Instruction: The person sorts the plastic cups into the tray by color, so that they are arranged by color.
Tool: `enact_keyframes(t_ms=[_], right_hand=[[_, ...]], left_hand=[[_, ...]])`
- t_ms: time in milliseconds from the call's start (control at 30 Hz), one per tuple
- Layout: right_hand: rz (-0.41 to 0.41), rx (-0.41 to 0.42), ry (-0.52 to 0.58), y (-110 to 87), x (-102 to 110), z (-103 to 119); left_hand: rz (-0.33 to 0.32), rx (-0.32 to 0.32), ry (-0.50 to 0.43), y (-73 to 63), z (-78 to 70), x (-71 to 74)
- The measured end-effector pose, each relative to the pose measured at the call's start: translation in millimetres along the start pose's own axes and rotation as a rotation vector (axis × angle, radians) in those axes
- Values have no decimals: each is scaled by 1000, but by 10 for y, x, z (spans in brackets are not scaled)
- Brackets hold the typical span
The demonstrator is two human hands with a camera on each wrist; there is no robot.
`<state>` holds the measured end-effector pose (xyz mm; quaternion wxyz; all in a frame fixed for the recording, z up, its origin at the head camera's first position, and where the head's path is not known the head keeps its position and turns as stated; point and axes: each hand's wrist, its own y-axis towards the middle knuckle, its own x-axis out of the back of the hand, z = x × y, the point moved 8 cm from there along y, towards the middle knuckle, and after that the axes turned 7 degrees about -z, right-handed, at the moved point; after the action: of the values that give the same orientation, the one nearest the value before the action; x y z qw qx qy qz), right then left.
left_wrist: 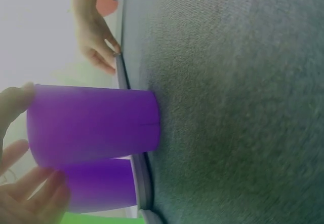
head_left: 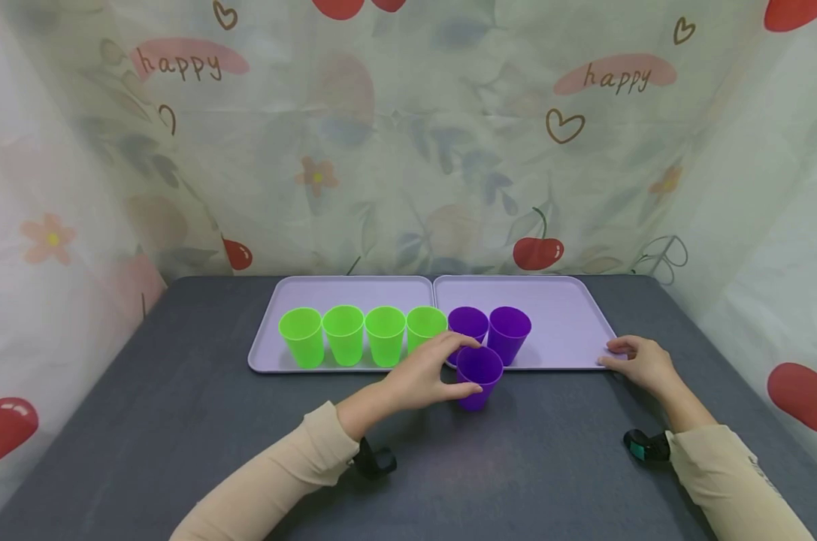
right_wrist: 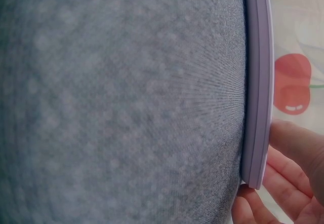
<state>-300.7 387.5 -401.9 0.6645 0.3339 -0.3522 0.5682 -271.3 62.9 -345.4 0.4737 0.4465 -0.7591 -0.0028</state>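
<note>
My left hand [head_left: 422,376] holds a purple cup [head_left: 479,379] near its rim, thumb on the near side and fingers behind. The cup is upright in front of the right tray; in the left wrist view the same cup [left_wrist: 96,125] has its base at the dark tabletop. Two more purple cups [head_left: 509,334] stand on the right lilac tray [head_left: 557,315], one partly hidden by my left hand. My right hand [head_left: 645,364] pinches that tray's near right corner, thumb at the rim [right_wrist: 258,107] and fingers beneath it in the right wrist view.
A left lilac tray [head_left: 354,289] adjoins the right one and bears a row of several green cups [head_left: 343,334]. Dark cloth [head_left: 503,466] covers the tabletop. Patterned curtains [head_left: 394,150] surround the table, and a thin cable [head_left: 661,255] lies at the back right corner.
</note>
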Motion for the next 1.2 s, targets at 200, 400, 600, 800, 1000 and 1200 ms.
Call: enact_keyframes(t_ms=[200,400,600,800,1000,1200], right_hand=[[-6,8,-1,1,6,-2],[-9,17,-3,1,3,-1],[-1,10,3,-2,-3,-4],[-5,4,-3,4,-6,-11],[-10,0,-5,7,-8,-19],[-6,-1,-4,8,-9,-27]], left_hand=[[2,49,-25,6,45,-52],[-9,86,-85,10,74,-80],[-19,115,-131,0,90,-67],[-30,151,-137,-9,110,-30],[-48,153,-131,12,103,2],[-53,160,-149,34,72,37]])
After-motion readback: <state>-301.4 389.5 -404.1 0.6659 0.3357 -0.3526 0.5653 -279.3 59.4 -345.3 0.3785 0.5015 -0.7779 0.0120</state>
